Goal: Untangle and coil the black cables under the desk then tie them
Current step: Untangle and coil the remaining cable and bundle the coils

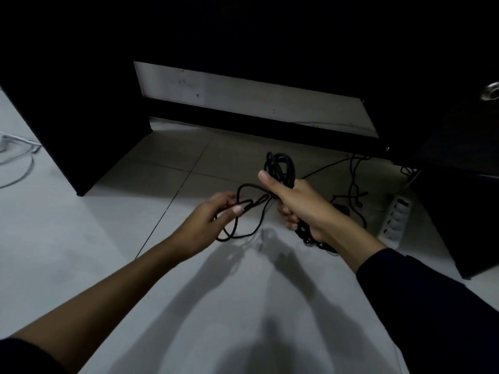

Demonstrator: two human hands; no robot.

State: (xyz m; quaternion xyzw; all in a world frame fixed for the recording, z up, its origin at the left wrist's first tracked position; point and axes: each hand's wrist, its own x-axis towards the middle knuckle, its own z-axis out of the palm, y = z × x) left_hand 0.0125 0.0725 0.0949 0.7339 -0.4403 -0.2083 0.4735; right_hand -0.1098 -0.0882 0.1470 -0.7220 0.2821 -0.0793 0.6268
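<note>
My right hand (299, 203) grips a coiled bundle of black cable (280, 168), whose loops stick up above my thumb and hang out below my palm. My left hand (216, 214) pinches the loose end of the same black cable (249, 205) between thumb and fingers, just left of the bundle. A slack loop of that cable (240, 234) droops under my left hand above the tiled floor. More thin black cables (353, 190) trail over the floor to the right, toward the dark space under the desk.
A white power strip (395, 220) lies on the floor at the right beside a black cabinet (459, 211). The desk's black side panel (81, 130) stands at the left, with white cables (19, 157) beyond it. Pale floor tiles (108, 238) spread in front.
</note>
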